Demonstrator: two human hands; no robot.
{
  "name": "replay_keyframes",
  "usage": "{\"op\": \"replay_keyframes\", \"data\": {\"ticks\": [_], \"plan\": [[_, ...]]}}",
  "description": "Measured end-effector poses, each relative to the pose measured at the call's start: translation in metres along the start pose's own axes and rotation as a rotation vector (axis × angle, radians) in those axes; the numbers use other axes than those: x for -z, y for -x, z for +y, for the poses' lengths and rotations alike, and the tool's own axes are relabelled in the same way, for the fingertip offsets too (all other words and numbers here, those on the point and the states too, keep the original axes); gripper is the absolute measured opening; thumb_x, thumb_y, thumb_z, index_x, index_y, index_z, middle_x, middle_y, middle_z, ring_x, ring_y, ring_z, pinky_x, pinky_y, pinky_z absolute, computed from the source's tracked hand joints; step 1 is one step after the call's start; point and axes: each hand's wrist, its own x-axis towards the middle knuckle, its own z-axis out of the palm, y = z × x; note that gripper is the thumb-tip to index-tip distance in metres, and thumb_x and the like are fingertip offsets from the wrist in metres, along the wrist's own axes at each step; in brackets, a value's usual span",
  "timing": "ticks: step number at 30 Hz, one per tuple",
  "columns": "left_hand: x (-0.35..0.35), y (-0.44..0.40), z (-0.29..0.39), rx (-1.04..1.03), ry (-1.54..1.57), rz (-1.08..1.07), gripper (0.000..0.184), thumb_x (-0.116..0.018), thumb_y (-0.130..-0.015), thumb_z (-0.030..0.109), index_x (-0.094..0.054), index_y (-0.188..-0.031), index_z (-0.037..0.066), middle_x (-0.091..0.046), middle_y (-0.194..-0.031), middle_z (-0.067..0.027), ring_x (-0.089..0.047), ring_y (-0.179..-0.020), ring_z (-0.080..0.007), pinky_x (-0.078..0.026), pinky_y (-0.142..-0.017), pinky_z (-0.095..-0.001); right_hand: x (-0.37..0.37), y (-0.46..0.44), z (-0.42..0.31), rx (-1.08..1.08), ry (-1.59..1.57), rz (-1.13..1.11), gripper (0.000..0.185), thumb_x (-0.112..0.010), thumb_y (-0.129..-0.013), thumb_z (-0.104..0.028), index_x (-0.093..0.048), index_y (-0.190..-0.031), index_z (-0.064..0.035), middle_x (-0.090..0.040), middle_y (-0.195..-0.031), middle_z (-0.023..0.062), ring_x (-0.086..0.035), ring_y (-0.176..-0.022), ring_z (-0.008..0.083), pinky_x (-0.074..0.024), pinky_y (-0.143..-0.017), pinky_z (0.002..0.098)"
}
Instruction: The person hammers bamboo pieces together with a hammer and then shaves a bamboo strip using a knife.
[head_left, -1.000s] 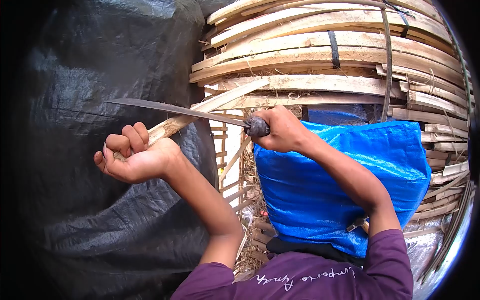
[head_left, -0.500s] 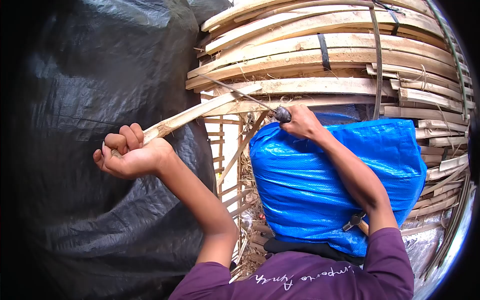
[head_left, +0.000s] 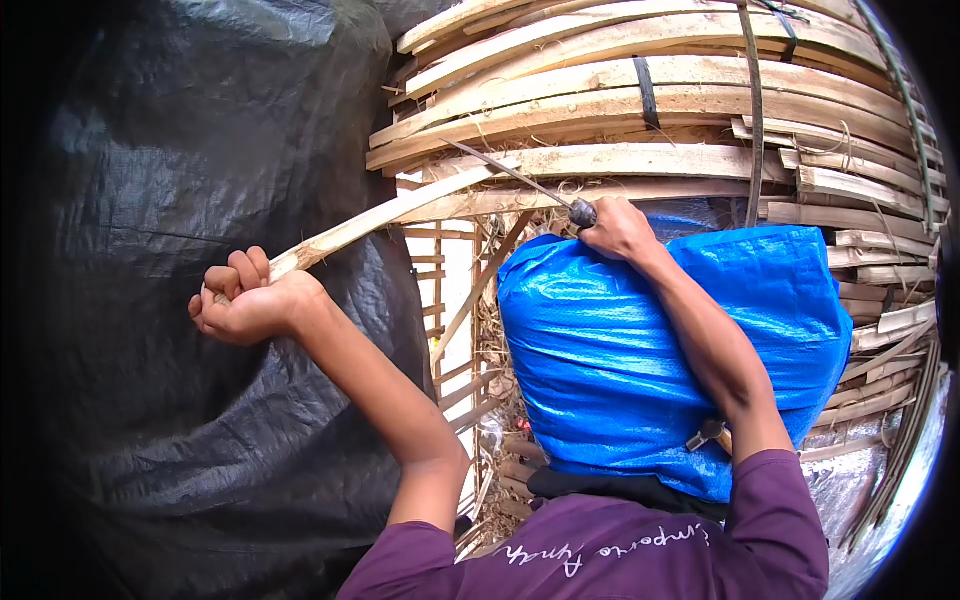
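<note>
My left hand (head_left: 250, 295) is closed around the near end of a pale split-bamboo strip (head_left: 375, 218). The strip slants up and right, its far end against the stacked strips. My right hand (head_left: 618, 228) grips the dark handle of a knife (head_left: 535, 186); its long narrow blade points up and left, crossing over the strip's far end. Whether the edge touches the strip I cannot tell. A blue tarp (head_left: 640, 340) covers my lap beneath the right forearm. On it, by my right elbow, lies a hammer (head_left: 706, 434), partly hidden by the arm.
Stacked bamboo strips (head_left: 620, 105), some with black ties, fill the top and right. A black plastic sheet (head_left: 170, 400) hangs along the left. Between sheet and tarp is a slatted lattice (head_left: 440, 275), with shavings and scraps below.
The knife has slid right and slightly up along with my right hand, away from my left hand. My left hand and the strip have shifted a little left and up.
</note>
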Motion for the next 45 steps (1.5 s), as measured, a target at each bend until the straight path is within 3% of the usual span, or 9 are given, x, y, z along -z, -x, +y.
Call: {"op": "replay_keyframes", "data": {"ticks": [5, 10, 12, 23, 24, 26, 30, 42, 45], "plan": [[0.005, 0.003, 0.001, -0.022, 0.025, -0.049, 0.020, -0.035, -0.076, 0.006, -0.029, -0.096, 0.006, -0.024, -0.054, 0.0025, -0.016, -0.042, -0.0061, -0.012, -0.042, -0.0232, 0.001, 0.011, -0.032, 0.207, -0.174, -0.053, 0.028, -0.063, -0.068, -0.019, -0.067, -0.087, -0.0001, -0.065, -0.082, 0.0289, -0.064, -0.085, 0.0438, -0.0506, -0.080, 0.0478], [0.012, -0.008, -0.005, 0.021, -0.026, -0.009, 0.021, -0.033, -0.076, 0.005, -0.030, -0.096, 0.006, -0.025, -0.056, 0.0016, -0.018, -0.043, -0.0073, -0.014, -0.042, -0.0242, -0.004, -0.011, 0.009, -0.047, -0.141, -0.091, 0.032, -0.065, -0.071, -0.022, -0.070, -0.091, 0.0022, -0.066, -0.087, 0.0301, -0.066, -0.088, 0.0408, -0.0513, -0.080, 0.0460], [0.012, -0.009, -0.005, 0.033, -0.029, 0.015, 0.020, -0.033, -0.075, 0.003, -0.030, -0.094, 0.007, -0.027, -0.057, 0.0010, -0.019, -0.045, -0.0083, -0.016, -0.043, -0.0249, -0.016, -0.013, 0.020, -0.081, -0.063, 0.034, 0.032, -0.065, -0.071, -0.022, -0.069, -0.087, 0.0049, -0.066, -0.087, 0.0302, -0.066, -0.088, 0.0412, -0.0519, -0.081, 0.0455], [0.000, -0.003, -0.004, 0.034, -0.002, -0.008, 0.020, -0.033, -0.078, 0.006, -0.031, -0.098, 0.006, -0.027, -0.056, 0.0005, -0.021, -0.044, -0.0081, -0.018, -0.042, -0.0243, 0.004, 0.010, -0.016, 0.156, -0.110, -0.015, 0.029, -0.064, -0.069, -0.022, -0.068, -0.084, 0.0014, -0.066, -0.087, 0.0283, -0.065, -0.087, 0.0416, -0.0508, -0.081, 0.0459], [-0.001, -0.002, -0.003, 0.027, -0.002, -0.009, 0.020, -0.033, -0.080, 0.008, -0.031, -0.099, 0.006, -0.025, -0.055, 0.0010, -0.019, -0.043, -0.0073, -0.016, -0.041, -0.0237, -0.008, 0.001, -0.005, 0.158, -0.141, 0.008, 0.022, -0.063, -0.071, -0.018, -0.066, -0.084, -0.0009, -0.065, -0.074, 0.0246, -0.065, -0.073, 0.0367, -0.0490, -0.072, 0.0442], [0.000, -0.006, -0.005, 0.031, -0.009, -0.011, 0.020, -0.033, -0.080, 0.008, -0.031, -0.100, 0.006, -0.026, -0.056, 0.0006, -0.019, -0.043, -0.0077, -0.016, -0.041, -0.0239, -0.019, -0.009, 0.018, 0.005, -0.128, 0.043, 0.029, -0.063, -0.070, -0.020, -0.068, -0.086, 0.0038, -0.066, -0.090, 0.0299, -0.066, -0.092, 0.0405, -0.0504, -0.082, 0.0457], [-0.003, -0.012, -0.007, 0.069, 0.043, -0.034, 0.022, -0.033, -0.077, 0.004, -0.031, -0.099, 0.008, -0.025, -0.056, 0.0001, -0.020, -0.043, -0.0086, -0.017, -0.041, -0.0257, -0.014, -0.006, 0.029, -0.159, -0.017, 0.028, 0.036, -0.063, -0.071, -0.019, -0.068, -0.096, 0.0057, -0.063, -0.105, 0.0320, -0.064, -0.098, 0.0424, -0.0504, -0.088, 0.0458], [-0.016, -0.004, -0.003, 0.093, 0.048, -0.066, 0.020, -0.035, -0.080, 0.008, -0.031, -0.100, 0.007, -0.032, -0.057, -0.0006, -0.023, -0.043, -0.0072, -0.020, -0.041, -0.0236, -0.005, 0.004, 0.026, -0.037, -0.062, 0.119, 0.033, -0.063, -0.067, -0.022, -0.067, -0.082, 0.0062, -0.064, -0.085, 0.0315, -0.066, -0.083, 0.0423, -0.0514, -0.077, 0.0467], [-0.018, 0.000, -0.002, 0.114, 0.041, -0.015, 0.016, -0.035, -0.083, 0.010, -0.031, -0.098, 0.007, -0.032, -0.058, -0.0002, -0.024, -0.044, -0.0076, -0.021, -0.042, -0.0242, 0.004, 0.015, -0.004, 0.125, -0.084, 0.141, 0.026, -0.061, -0.069, -0.019, -0.070, -0.087, -0.0020, -0.066, -0.082, 0.0275, -0.065, -0.081, 0.0423, -0.0512, -0.077, 0.0483]]}}
